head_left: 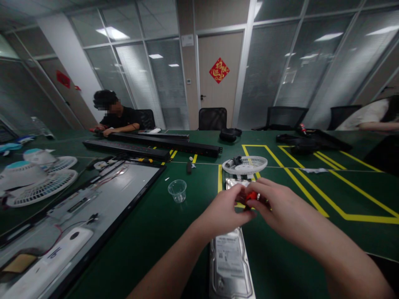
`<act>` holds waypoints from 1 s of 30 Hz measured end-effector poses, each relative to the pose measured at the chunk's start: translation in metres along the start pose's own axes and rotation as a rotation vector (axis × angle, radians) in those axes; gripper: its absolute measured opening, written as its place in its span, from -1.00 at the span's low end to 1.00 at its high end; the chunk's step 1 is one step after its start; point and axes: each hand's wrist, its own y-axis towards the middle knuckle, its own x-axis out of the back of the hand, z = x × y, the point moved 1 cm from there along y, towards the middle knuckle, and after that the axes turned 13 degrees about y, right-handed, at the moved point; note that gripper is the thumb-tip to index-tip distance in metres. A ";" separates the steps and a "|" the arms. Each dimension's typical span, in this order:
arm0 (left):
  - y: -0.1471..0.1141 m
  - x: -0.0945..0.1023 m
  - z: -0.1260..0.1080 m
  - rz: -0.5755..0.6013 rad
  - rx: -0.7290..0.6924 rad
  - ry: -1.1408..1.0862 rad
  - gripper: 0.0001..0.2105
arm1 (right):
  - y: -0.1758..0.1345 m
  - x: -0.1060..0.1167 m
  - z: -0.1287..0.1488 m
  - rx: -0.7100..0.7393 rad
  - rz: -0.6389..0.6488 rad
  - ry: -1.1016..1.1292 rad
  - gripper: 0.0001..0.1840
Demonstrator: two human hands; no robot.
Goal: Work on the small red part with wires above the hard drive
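Both my hands meet above the table, in front of me. My right hand (274,201) is closed around a small red object (252,196) with a shiny bit at its side; its kind does not show. Close against it, my left hand (222,209) has its fingers bent together, and what lies between them is hidden. Below the hands a silver hard drive (230,261) lies label up on the green table. Just beyond them, partly covered by my fingers, is another silver metal piece (235,182).
A white round grille (260,166) holding dark small parts sits beyond my hands. Left of them stands a clear plastic cup (177,191). A large opened panel (124,178) and white fan parts (40,187) fill the left side. Across the table a person (121,118) handles long black bars (168,143).
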 end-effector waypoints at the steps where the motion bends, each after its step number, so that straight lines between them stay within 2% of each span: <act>1: 0.000 -0.001 0.000 0.005 0.001 0.024 -0.72 | 0.000 0.000 0.000 -0.020 -0.010 -0.021 -0.91; 2: 0.000 -0.001 0.000 0.013 0.007 0.052 -0.78 | 0.001 -0.001 0.000 -0.043 -0.019 -0.043 -0.94; 5: 0.001 -0.001 -0.001 0.033 0.022 0.079 -0.87 | -0.002 -0.001 0.000 -0.097 -0.031 -0.080 -0.84; 7: 0.000 -0.001 0.000 0.027 0.015 0.031 -0.81 | -0.004 -0.001 0.000 -0.062 -0.019 -0.045 -0.95; 8: 0.000 0.000 0.000 0.021 0.011 0.005 -0.75 | -0.005 -0.001 0.000 -0.030 -0.008 -0.013 -0.93; 10: 0.000 0.000 0.001 0.010 0.007 -0.020 -0.68 | -0.005 -0.001 -0.001 0.030 0.013 0.043 -0.74; 12: 0.000 -0.001 0.003 0.009 -0.002 -0.007 -0.68 | -0.003 -0.001 -0.001 0.041 0.017 0.052 -0.70; 16: 0.000 -0.003 0.003 0.003 -0.002 0.069 -0.70 | 0.003 0.001 0.002 -0.078 -0.015 -0.035 -0.90; 19: 0.000 -0.003 0.001 0.004 0.043 0.106 -0.84 | 0.003 0.001 0.004 -0.156 -0.034 -0.086 -0.78; 23: -0.001 -0.001 -0.002 0.008 0.028 0.060 -0.88 | -0.003 0.002 0.003 -0.048 -0.025 -0.023 -0.96; 26: 0.000 0.001 -0.002 0.009 0.029 0.022 -0.78 | -0.004 0.002 0.002 0.038 0.018 0.044 -0.69; 28: 0.000 0.000 -0.001 0.014 0.022 0.037 -0.74 | -0.002 0.002 0.001 0.029 0.026 0.039 -0.68; 30: 0.000 -0.001 0.000 0.003 0.003 0.080 -0.70 | 0.001 0.003 0.002 -0.008 0.009 -0.003 -0.78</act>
